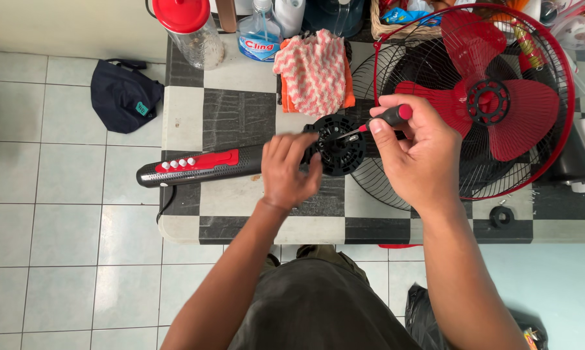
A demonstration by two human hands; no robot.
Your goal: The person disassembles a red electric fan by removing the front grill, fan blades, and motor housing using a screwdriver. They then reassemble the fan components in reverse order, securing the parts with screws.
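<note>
A black and red fan body (195, 165) lies on its side across the checkered table (240, 116). Its round black motor housing (336, 144) sits at the middle. My left hand (287, 170) grips the housing's left side, where it meets the neck. My right hand (412, 152) holds a screwdriver (378, 122) with a red and black handle, its metal tip resting on the housing's face. To the right lies the red-rimmed wire grille (568, 84) with the red fan blades (493, 104) inside it.
A pink and white cloth (313, 68) lies behind the housing. A red-lidded jar (189, 29) and a spray bottle (260, 32) stand at the back. A dark cap (123, 94) lies on the tiled floor. A small black ring (501, 216) rests near the table's front edge.
</note>
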